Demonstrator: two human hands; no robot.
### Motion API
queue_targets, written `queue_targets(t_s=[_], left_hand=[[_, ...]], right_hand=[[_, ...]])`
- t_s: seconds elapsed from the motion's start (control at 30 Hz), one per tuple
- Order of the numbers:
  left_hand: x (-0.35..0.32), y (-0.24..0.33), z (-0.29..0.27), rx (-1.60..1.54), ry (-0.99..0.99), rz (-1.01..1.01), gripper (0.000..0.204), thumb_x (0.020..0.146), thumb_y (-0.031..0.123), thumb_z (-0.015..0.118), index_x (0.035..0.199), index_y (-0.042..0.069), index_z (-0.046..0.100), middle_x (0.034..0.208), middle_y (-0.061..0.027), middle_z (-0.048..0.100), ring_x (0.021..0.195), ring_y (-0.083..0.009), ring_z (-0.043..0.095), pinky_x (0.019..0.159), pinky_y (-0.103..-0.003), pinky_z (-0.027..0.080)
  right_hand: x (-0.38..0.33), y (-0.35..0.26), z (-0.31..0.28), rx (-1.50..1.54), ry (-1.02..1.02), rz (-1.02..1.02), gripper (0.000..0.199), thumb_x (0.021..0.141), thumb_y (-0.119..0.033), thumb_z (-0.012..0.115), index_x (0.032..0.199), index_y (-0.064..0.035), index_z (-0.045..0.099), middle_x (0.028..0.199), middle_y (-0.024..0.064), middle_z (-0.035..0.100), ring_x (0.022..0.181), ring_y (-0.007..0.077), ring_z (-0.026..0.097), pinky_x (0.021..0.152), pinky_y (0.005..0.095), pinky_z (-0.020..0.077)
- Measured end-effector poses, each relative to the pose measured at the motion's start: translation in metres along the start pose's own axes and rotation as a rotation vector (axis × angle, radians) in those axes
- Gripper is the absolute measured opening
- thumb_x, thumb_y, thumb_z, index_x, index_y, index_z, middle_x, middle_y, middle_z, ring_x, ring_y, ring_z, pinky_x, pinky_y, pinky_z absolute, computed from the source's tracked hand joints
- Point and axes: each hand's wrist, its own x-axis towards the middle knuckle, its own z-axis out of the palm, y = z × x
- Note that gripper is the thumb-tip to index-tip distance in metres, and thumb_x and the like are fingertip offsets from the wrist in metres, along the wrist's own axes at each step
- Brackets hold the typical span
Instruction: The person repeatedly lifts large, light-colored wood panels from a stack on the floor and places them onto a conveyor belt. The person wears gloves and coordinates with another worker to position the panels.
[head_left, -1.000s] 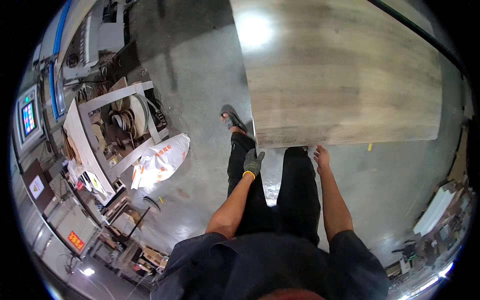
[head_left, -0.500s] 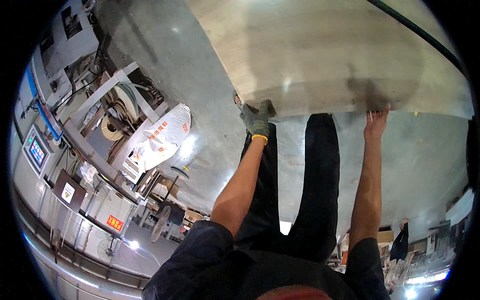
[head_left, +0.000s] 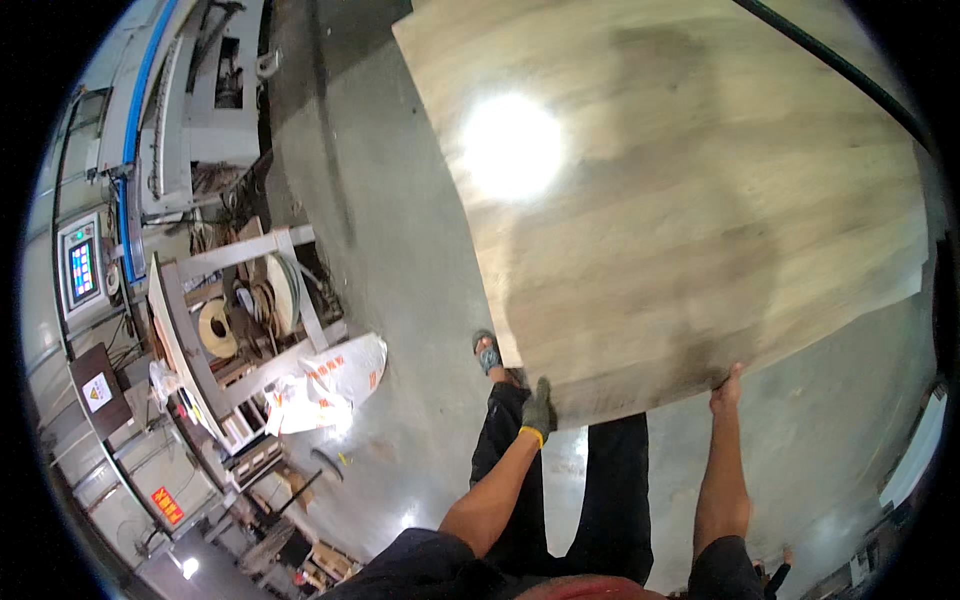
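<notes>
A large, pale wood-grained board (head_left: 640, 270) stretches out in front of me, broad and flat, with a bright glare spot near its left side. My left hand (head_left: 537, 408), in a dark grey work glove with a yellow cuff, grips the near edge close to the left corner. Bare and without a glove, my right hand (head_left: 727, 388) holds the same edge further right, its fingers curled at the edge and partly hidden by the board. The board's near edge lies just beyond my legs, and its far side runs out of view.
At left stands a machine frame (head_left: 240, 255) with tape-like rolls (head_left: 217, 330) and a lit control screen (head_left: 82, 270). A white sack (head_left: 330, 385) leans by its base. Grey concrete floor (head_left: 375, 210) runs between machine and board. A dark cable (head_left: 840, 75) crosses the upper right.
The view has shifted so more of the board shows, and its near edge sits lower and more slanted. Both hands stay on that edge. The right fingers, earlier spread, look more curled.
</notes>
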Motion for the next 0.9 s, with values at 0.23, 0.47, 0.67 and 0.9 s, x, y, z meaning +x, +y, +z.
queue_targets(t_s=[0.23,0.47,0.67,0.9], left_hand=[[-0.036,0.016,-0.077,-0.075,0.023,0.319,0.061,0.084,0.049,0.059,0.127,0.008,0.045,0.087,-0.0137,0.061,0.079,-0.0251,0.057,0.067,-0.038,0.048],[-0.072,0.051,-0.179,0.775,0.217,0.541,0.068,0.080,0.034,0.060,0.136,0.013,0.027,0.091,-0.0226,0.061,0.082,-0.0373,0.062,0.072,-0.044,0.049],[-0.169,0.070,-0.199,1.348,0.397,0.763,0.084,0.074,0.032,0.065,0.139,0.007,0.018,0.095,-0.0269,0.061,0.087,-0.0396,0.062,0.075,-0.045,0.048],[-0.186,0.046,-0.215,1.407,0.518,0.736,0.104,0.060,0.043,0.078,0.138,0.008,0.019,0.096,-0.0220,0.063,0.089,-0.0378,0.062,0.080,-0.041,0.049]], right_hand=[[-0.074,0.024,0.014,0.056,0.057,-0.054,0.075,0.083,-0.052,0.060,0.132,0.0006,0.039,0.125,0.0121,0.051,0.109,0.0260,0.052,0.091,0.0378,0.0427],[-0.150,-0.010,0.048,0.199,-0.025,0.144,0.081,0.079,-0.062,0.057,0.128,0.0016,0.043,0.105,0.0073,0.059,0.077,0.0159,0.053,0.055,0.0269,0.0398],[-0.110,-0.118,-0.017,0.489,-0.053,0.006,0.096,0.079,-0.071,0.046,0.138,0.0017,0.026,0.135,0.0149,0.034,0.118,0.0264,0.035,0.093,0.0358,0.0298],[-0.091,-0.173,-0.003,0.359,0.143,-0.085,0.074,0.091,-0.050,0.042,0.141,0.0013,0.021,0.146,0.0174,0.025,0.133,0.0326,0.028,0.110,0.0426,0.0197]])
